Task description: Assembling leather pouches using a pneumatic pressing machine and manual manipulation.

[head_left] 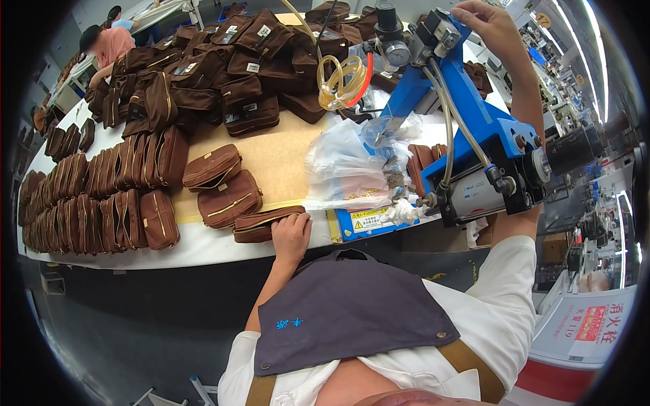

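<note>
Left hand (pixel 291 237) clamped on 1 pouch (pixel 252 230) by its right end, near edge of the table (pixel 203 245), apparently to steady it; right hand (pixel 497 30) atop the press (pixel 477 95), grip untellable from here.

White table (pixel 196 245) spans left to center, front edge curving. Upper left to upper center: heap of dark brown bags (pixel 250 78). Left: two rows of upright brown pouches (pixel 112 169), packed side by side. Tan sheet (pixel 281 159) at center; two loose brown pouches (pixel 230 199) lie partly over it, touching. Zippered pouch (pixel 256 227) at front edge. Right of center: crumpled clear plastic (pixel 338 166), blue machine base (pixel 369 224).
</note>
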`<state>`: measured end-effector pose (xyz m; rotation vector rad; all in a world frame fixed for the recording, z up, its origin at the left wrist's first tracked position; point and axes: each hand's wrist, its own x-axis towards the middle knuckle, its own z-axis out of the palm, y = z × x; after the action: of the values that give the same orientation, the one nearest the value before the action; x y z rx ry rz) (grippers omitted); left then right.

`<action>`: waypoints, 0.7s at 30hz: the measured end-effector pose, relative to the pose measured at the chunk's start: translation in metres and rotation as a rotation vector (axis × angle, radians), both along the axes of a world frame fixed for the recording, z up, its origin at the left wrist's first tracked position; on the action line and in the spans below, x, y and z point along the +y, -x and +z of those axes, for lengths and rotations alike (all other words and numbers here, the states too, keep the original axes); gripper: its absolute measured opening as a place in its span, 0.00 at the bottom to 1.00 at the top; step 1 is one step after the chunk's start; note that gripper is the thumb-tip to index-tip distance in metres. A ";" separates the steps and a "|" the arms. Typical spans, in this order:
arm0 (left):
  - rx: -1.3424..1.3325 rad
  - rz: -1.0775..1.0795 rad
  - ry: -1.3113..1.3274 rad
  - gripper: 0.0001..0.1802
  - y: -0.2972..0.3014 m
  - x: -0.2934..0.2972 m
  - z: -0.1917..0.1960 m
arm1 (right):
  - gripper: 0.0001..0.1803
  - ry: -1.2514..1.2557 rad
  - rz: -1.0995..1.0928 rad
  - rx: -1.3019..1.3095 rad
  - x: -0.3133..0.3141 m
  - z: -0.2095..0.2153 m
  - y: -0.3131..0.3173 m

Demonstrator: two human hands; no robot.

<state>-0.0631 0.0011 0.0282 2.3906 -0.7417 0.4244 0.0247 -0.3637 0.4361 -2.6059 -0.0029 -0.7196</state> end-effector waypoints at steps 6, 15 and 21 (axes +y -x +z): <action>-0.005 0.008 -0.001 0.08 0.001 0.001 -0.002 | 0.11 0.065 0.027 -0.045 -0.004 0.002 0.003; 0.072 -0.011 0.017 0.06 -0.004 0.008 0.013 | 0.09 -0.009 0.044 0.112 0.004 0.010 0.009; 0.173 -0.042 0.222 0.06 -0.020 0.014 0.055 | 0.11 -0.081 0.152 -0.096 -0.046 -0.022 0.010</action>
<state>-0.0435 0.0156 0.0835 2.1673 -0.6311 0.2638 0.0149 -0.4096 0.4140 -2.4607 -0.1951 -0.7722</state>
